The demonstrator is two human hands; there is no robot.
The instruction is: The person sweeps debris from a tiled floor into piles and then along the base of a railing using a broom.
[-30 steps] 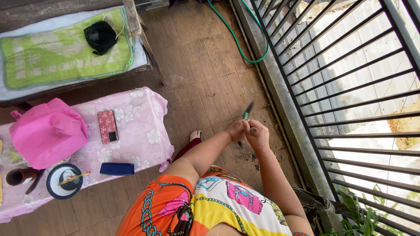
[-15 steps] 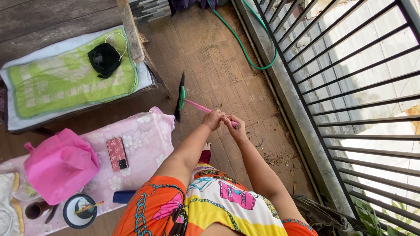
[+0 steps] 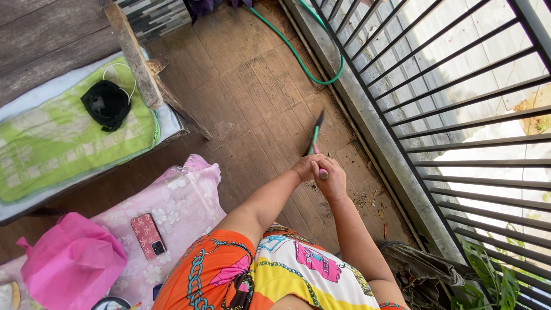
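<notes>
Wooden floorboards (image 3: 252, 97) fill the middle of the frame, with a black metal railing (image 3: 459, 115) slanting down the right side and a green hose (image 3: 298, 54) curling along its base at the top. Both hands meet just right of centre: the left hand (image 3: 302, 168) and right hand (image 3: 332, 179) are each closed tight around the pink handle end of a broom (image 3: 314, 138), one touching the other. That broom points up the frame from the hands, green collar and dark bristles down on the boards near the railing's edge. Dirt and leaf bits (image 3: 367, 201) lie scattered on the floor just right of the hands. Lower left, a surface with a pink floral cloth (image 3: 178, 212) carries a phone (image 3: 148, 235) and a pink bag (image 3: 72, 267). Upper left, a green mat (image 3: 63, 143) lies on a bench with a black cap (image 3: 106, 104) on it.
</notes>
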